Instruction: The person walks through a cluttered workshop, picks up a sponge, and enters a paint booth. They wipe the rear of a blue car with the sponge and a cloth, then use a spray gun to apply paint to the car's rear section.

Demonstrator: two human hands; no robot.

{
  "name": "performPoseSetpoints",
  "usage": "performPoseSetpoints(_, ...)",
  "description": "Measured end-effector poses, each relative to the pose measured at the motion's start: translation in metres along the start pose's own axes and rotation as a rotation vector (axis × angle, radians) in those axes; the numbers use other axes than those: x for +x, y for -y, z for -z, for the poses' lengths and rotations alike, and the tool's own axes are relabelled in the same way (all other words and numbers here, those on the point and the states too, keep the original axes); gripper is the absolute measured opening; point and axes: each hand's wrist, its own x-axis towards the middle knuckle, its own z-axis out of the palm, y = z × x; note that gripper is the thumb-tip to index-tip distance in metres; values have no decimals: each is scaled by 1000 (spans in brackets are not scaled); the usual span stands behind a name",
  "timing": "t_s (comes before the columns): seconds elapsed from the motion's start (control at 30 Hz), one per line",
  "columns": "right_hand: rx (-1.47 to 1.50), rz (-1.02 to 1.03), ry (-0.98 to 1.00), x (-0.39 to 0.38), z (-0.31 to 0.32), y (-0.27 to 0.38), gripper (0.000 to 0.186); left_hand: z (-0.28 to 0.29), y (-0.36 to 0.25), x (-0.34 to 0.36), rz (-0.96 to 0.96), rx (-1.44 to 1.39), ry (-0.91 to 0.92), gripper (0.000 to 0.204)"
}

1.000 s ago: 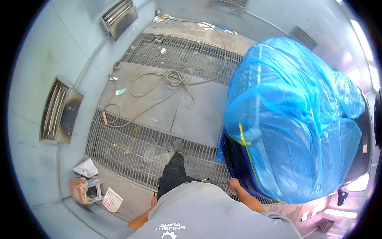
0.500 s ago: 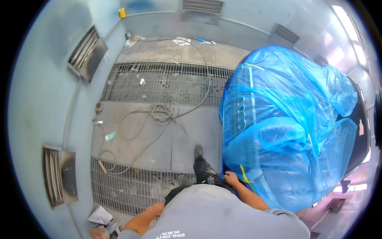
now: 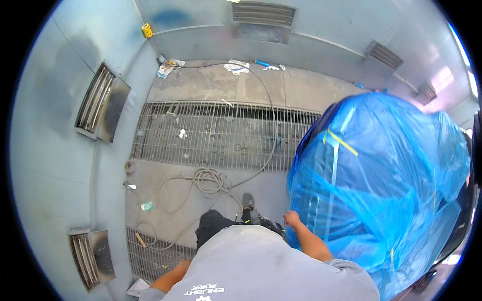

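Note:
A car wrapped in blue plastic sheeting (image 3: 371, 190) fills the right side, with strips of yellow tape (image 3: 343, 142) stuck on it. My right hand (image 3: 291, 218) hangs beside the near edge of the sheeting, its fingers curled in, and nothing shows in it. Whether it brushes the plastic I cannot tell. My left hand (image 3: 185, 264) is low on the left, above the floor grating (image 3: 165, 251). My shirt and body hide most of it, fingers included.
A grey hose (image 3: 208, 180) lies coiled on the floor ahead, trailing toward the far wall. Another floor grating (image 3: 216, 135) crosses beyond it. Vents (image 3: 103, 100) line the left wall. Papers (image 3: 236, 66) and a blue tube-like item (image 3: 262, 63) lie by the far wall.
I have stepped forward along the car; the hose and far grating now sit nearer. My right hand has moved on past the yellow tape it was beside. My left hand stays low at my side.

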Motion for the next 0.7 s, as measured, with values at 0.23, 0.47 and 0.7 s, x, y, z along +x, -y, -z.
performPoseSetpoints(0.23, 665, -358, -411, 268, 222, -54, 20, 154, -110, 80, -81, -38, -29, 40)
performPoseSetpoints(0.47, 561, -254, -338, 408, 302, -23, 18, 340, -187, 160, -142, -223, -131, 44)
performPoseSetpoints(0.7, 50, -205, 135, 452, 254, -25, 19, 522, -284, 266, 109, -358, -51, 55)
